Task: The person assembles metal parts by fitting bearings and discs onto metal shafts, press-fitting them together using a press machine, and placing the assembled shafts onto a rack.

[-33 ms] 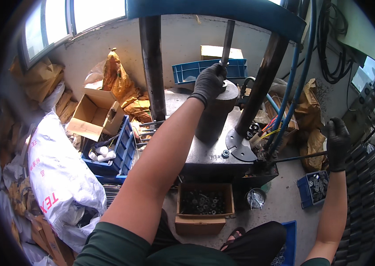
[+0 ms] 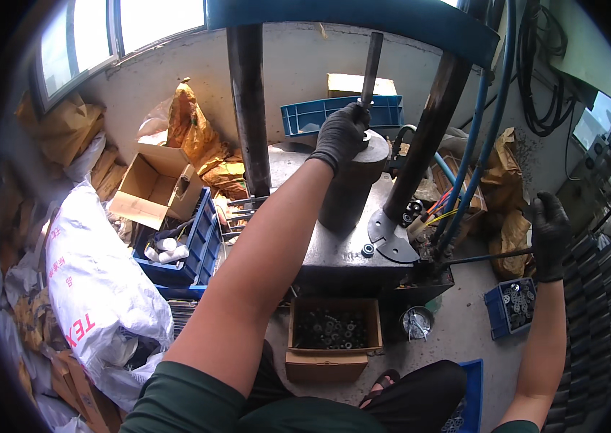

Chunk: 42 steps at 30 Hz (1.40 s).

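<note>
My left hand [image 2: 341, 136], in a dark glove, is closed at the foot of the press's upright steel rod [image 2: 372, 66]. A small metal part [image 2: 365, 104] shows at its fingertips, mostly hidden by the glove. Below the hand stands a thick dark metal cylinder [image 2: 345, 191] on the steel press bed [image 2: 334, 254]. Off to the right, my gloved right hand [image 2: 551, 237] is raised with its fingers stretched upward. Its palm side meets the end of a long dark lever [image 2: 493, 256]; the exact contact cannot be made out.
Dark press columns [image 2: 248, 108] flank the cylinder. A small ring [image 2: 368, 250] lies on the bed beside a notched plate [image 2: 393, 238]. A cardboard box [image 2: 331, 364] of small metal parts sits before my feet. Blue bins [image 2: 497, 310] and a white sack [image 2: 103, 289] stand around.
</note>
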Motion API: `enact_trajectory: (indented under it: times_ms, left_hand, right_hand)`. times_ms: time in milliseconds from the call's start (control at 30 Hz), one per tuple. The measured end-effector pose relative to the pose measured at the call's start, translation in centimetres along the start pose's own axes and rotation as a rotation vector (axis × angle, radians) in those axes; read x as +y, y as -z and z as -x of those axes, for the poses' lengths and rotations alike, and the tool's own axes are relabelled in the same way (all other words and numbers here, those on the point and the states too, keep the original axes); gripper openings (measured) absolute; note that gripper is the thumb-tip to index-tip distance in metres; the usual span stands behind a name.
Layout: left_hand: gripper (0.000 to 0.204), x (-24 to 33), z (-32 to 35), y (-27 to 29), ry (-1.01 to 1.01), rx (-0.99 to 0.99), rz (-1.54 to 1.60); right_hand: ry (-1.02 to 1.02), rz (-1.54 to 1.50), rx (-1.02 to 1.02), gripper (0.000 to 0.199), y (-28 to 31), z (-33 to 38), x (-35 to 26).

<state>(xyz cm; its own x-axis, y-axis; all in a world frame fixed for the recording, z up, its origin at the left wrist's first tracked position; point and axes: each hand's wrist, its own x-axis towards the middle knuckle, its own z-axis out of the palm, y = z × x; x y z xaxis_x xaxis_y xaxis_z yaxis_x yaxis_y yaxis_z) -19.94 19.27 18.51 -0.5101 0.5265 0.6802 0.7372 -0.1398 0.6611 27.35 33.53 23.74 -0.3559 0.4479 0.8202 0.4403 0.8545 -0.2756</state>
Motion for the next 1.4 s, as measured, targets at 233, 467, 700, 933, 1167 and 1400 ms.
enact_trajectory:
  times_ms: [233, 467, 700, 933, 1167, 1400]
  left_hand:
    - [0.018, 1.2, 0.9, 1.4, 0.054, 0.016, -0.041]
    - [0.013, 2.0, 1.0, 1.3, 0.07, -0.002, -0.077]
    - [0.025, 0.3, 0.3, 1.2, 0.061, -0.012, -0.034]
    - [0.032, 1.3, 0.4, 1.4, 0.114, -0.023, 0.042]
    - [0.048, 2.6, 0.9, 2.0, 0.163, -0.052, 0.015]
    - [0.056, 1.2, 0.2, 2.1, 0.118, -0.036, 0.027]
  right_hand:
    - [-0.205, -0.076, -0.663, 0.048, 5.6, 11.0, -3.8]
    - [-0.281, 0.062, -1.095, 0.019, 8.3, 19.8, -8.0]
    - [-0.312, -0.017, -0.882, 0.028, 7.5, 17.4, -9.0]
    - [-0.236, 0.034, -0.83, 0.03, 7.9, 17.1, -9.6]
    - [-0.253, 0.063, -0.999, 0.015, 8.1, 21.1, -8.3]
    - [-0.277, 0.066, -1.046, 0.016, 7.9, 20.3, -8.2]
